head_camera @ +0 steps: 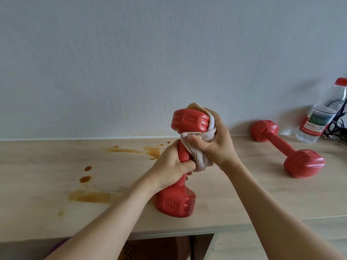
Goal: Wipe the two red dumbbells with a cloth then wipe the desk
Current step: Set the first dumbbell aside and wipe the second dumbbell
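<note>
Pale wooden desk point(244, 184) lying against a grey wall, brown spills point(90, 197) staining its left. At centre, left hand point(172, 166) gripping the upright dumbbell's point(180, 201) handle; right hand point(212, 141) pressing a bunched cloth point(201, 158) against it. Second dumbbell point(289, 149) lying right, near a bottle point(319, 117).

Both bare forearms reached forward and converged at the middle. The left hand point(171, 166) was curled in a fist-like grip, knuckles toward the camera. The right hand point(212, 141) sat slightly higher, its fingers point(195, 142) bunched and clenched, wrist bent inward.
</note>
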A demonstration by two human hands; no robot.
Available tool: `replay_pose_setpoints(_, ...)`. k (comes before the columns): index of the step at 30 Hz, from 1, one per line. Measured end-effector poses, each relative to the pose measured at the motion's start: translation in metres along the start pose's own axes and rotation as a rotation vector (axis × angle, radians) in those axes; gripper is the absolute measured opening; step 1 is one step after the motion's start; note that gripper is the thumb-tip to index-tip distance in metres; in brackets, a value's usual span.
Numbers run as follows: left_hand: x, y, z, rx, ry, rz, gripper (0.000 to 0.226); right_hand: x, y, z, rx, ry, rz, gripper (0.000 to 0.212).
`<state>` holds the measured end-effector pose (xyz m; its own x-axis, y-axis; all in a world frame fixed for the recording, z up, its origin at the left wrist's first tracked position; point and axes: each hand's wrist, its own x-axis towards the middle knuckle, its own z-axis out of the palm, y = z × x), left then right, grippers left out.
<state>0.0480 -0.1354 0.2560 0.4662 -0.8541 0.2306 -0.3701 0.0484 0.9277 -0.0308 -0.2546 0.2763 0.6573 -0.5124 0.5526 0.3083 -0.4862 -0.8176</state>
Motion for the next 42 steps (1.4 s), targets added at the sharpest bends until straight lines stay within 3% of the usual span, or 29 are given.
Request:
replay_pose_setpoints(5,0.002,-0.002,0.000,0.023,-0.025,-0.050,0.034,0.002,-0.004,-0.003,0.016,0.011,0.087,0.070)
replay_pose_setpoints(9,-0.005,0.005,-0.002,0.315,0.251,-0.111,0.051,-0.002,-0.018,0.004,-0.187,0.141,0.077,0.068)
replay_pose_setpoints(13,-0.018,0.013,0.017,0.609,0.404,-0.025,0.036,-0.007,-0.030,0.017,-0.448,0.234,-0.016,0.076)
replay_pose_setpoints(16,-0.017,0.008,0.019,0.581,0.462,0.010,0.033,-0.007,-0.031,0.029,-0.550,0.240,-0.144,0.078)
replay_pose_setpoints(19,-0.008,0.002,0.011,0.456,0.394,0.049,0.033,-0.005,-0.027,0.029,-0.571,0.232,-0.168,0.080)
replay_pose_setpoints(25,0.000,-0.003,0.000,0.289,0.262,0.055,0.041,-0.002,-0.012,0.011,-0.228,0.143,-0.063,0.080)
replay_pose_setpoints(32,-0.001,-0.006,0.003,0.190,0.096,0.009,0.032,-0.001,0.005,-0.002,0.011,0.037,0.058,0.073)
replay_pose_setpoints(37,0.000,0.000,-0.003,0.297,0.152,0.042,0.038,-0.004,-0.012,0.002,-0.232,0.169,0.047,0.063)
replay_pose_setpoints(42,-0.002,0.003,0.006,0.315,0.303,0.091,0.030,-0.008,-0.027,0.016,-0.443,0.164,-0.165,0.069)
